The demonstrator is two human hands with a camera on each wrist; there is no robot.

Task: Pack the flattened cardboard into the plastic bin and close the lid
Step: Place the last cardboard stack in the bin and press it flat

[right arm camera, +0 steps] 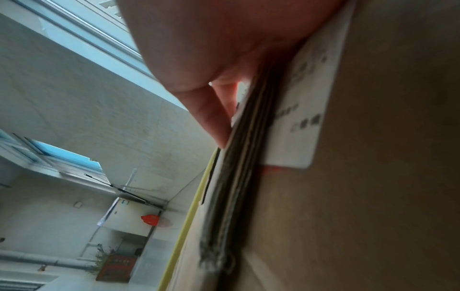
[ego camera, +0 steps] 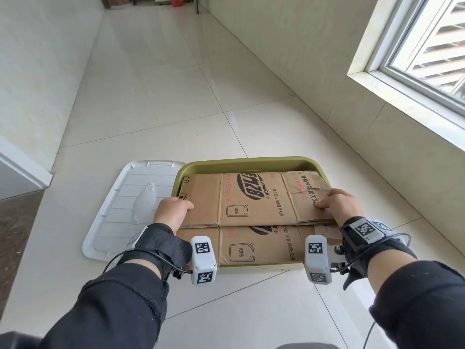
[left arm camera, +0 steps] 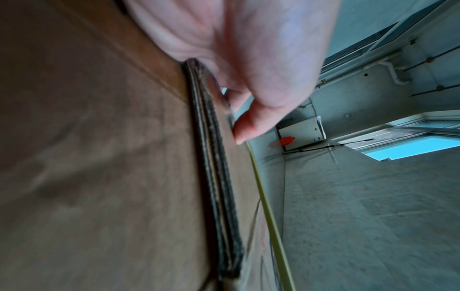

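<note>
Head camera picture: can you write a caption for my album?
Both hands, left hand and right hand, hold flattened cardboard over the green bin, white lid beside it.

The cardboard (ego camera: 254,197) is matt brown paper, the bin (ego camera: 241,163) smooth olive plastic, the lid (ego camera: 120,212) white ribbed plastic, the floor (ego camera: 176,96) glossy tile.

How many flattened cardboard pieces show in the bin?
2: an upper piece gripped by the left hand and right hand, and a lower piece beneath in the green bin. More may be hidden.
</note>
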